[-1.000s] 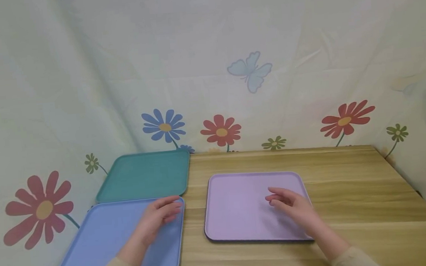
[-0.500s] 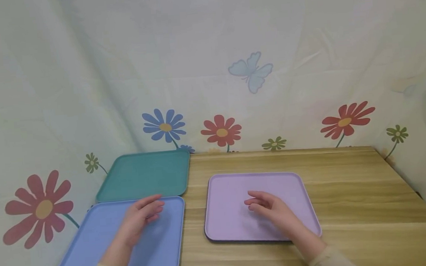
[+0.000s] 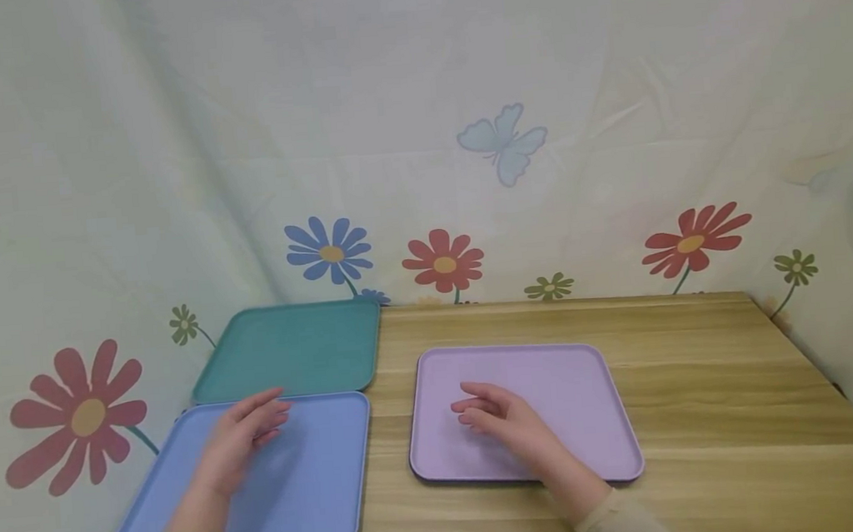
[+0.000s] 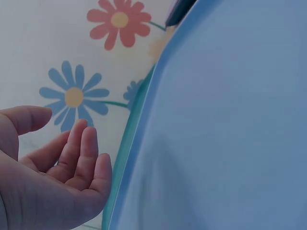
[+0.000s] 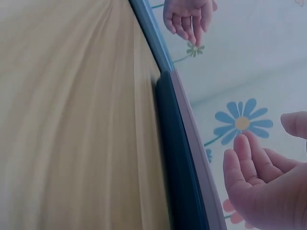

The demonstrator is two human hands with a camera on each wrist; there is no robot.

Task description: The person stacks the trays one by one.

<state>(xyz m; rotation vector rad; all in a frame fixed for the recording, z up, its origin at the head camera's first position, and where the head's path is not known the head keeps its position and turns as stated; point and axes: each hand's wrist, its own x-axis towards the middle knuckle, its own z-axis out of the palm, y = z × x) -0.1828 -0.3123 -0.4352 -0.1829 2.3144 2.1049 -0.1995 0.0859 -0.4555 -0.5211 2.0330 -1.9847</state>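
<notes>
My left hand (image 3: 234, 448) hovers over the blue tray (image 3: 316, 492), its fingers loosely bent and holding nothing. Over the purple tray (image 3: 564, 389), my right hand (image 3: 514, 426) is held in much the same relaxed way, also with nothing in it. In the left wrist view, the thumb and fingers of the left hand (image 4: 67, 177) are apart. The right wrist view shows the right hand (image 5: 268, 187) with its palm turned up in the picture and its thumb apart from its fingers. A dark edge (image 5: 182, 163) lies directly beneath the purple tray.
A green tray (image 3: 290, 352) lies behind the blue one, close against it. The wooden table (image 3: 730, 392) extends to the right of the purple tray. A light curtain (image 3: 398, 93) printed with flowers and butterflies hangs along the back and sides.
Both hands have moved left, the left one across the blue tray and the right one across the purple tray. The trays have stayed in place.
</notes>
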